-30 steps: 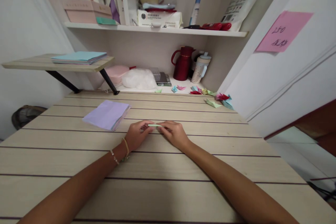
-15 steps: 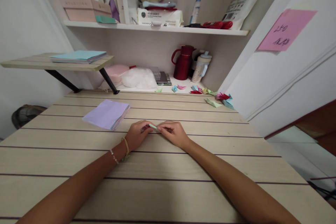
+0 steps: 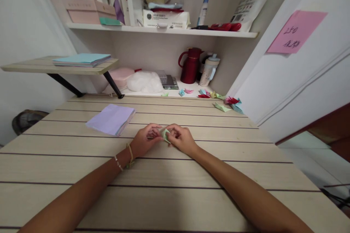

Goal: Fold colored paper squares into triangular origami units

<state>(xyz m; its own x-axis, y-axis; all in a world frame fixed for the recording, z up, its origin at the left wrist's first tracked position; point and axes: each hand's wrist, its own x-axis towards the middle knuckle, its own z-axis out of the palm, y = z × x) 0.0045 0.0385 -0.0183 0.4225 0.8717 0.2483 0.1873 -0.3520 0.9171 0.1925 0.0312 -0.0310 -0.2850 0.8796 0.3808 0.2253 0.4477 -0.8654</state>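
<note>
A small folded piece of light green paper (image 3: 164, 133) sits between my two hands, just above the wooden table (image 3: 175, 189). My left hand (image 3: 144, 141), with thin bracelets at the wrist, pinches its left side with closed fingers. My right hand (image 3: 182, 139) pinches its right side, fingers curled round it. Most of the paper is hidden by my fingers. A stack of lilac and pastel paper sheets (image 3: 111, 118) lies on the table to the left of my left hand.
Several small folded paper figures (image 3: 224, 103) in red, green, blue and pink lie at the table's far right edge. Behind stand a dark red jug (image 3: 190, 65), a beige cup (image 3: 209, 70) and a pink box (image 3: 121, 76). A side shelf (image 3: 54, 66) juts out at left.
The green paper, held as a flat thin strip between the fingertips, has been turned and opened to show a wider face. Both hands stayed in place, fingers shifting slightly.
</note>
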